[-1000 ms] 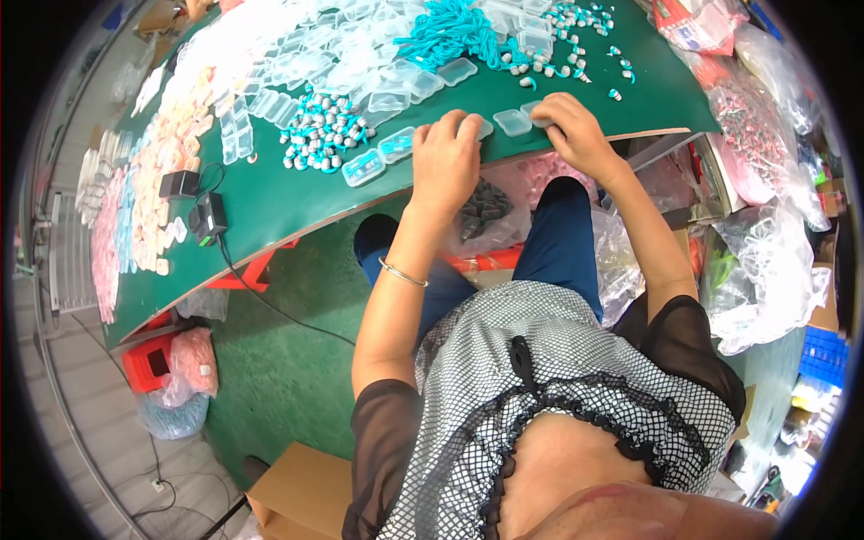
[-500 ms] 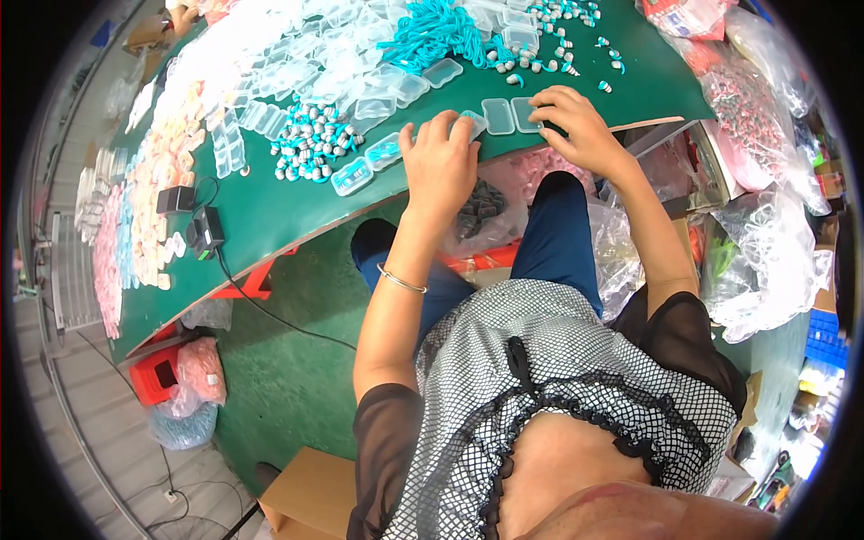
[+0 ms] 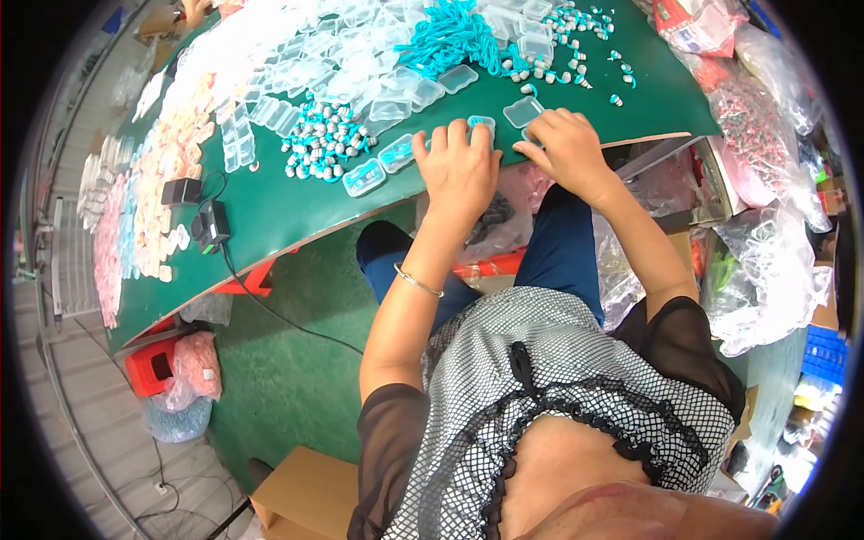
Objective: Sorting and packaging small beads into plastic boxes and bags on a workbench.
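A: Left hand (image 3: 461,171)?
B: Palm down at the near edge of the green table (image 3: 288,211), fingers spread and lightly curled over a small clear case with teal inside (image 3: 480,122). Fingertips touching it; gripped or only pressed, cannot tell.
A: Right hand (image 3: 567,148)?
B: Just beside the left, also palm down at the table edge. Fingers bent, tips hidden against the surface, just below an empty clear case (image 3: 523,112). Possibly pinching something small, but too hidden to say.
A: Around them?
B: Two filled clear cases (image 3: 380,166) lying left of the left hand. Beyond those, a heap of small grey and teal pieces (image 3: 326,144). Farther back, a tangle of teal cords (image 3: 450,36) among many empty clear cases. Loose grey and teal pieces scattered (image 3: 576,45) at the far right.
A: Elsewhere?
B: Black adapter with cable (image 3: 211,227) at the left part of the table. Thin bangle (image 3: 418,282) on the left wrist. Clear plastic bags (image 3: 765,270) piled to the right.
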`<state>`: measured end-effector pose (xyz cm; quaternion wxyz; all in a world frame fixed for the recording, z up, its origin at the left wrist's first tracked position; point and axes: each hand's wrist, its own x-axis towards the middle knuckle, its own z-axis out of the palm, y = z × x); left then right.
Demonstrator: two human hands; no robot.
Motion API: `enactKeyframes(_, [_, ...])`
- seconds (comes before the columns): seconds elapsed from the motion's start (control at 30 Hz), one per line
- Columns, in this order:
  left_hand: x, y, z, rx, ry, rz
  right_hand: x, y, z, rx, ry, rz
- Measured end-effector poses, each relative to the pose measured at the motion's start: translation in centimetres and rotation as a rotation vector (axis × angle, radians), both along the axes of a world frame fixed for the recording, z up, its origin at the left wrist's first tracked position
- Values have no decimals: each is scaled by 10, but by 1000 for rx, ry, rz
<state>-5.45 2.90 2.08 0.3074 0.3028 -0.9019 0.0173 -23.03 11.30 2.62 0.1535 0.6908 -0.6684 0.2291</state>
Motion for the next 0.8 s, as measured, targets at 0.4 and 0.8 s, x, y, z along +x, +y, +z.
enactKeyframes(0.4, [63,-46,19,8,171,167,-66,-58,9,24,-386,-89])
enactKeyframes(0.8, [102,-93,27,214,-161,362,-62,-84,3,91,-297,-196])
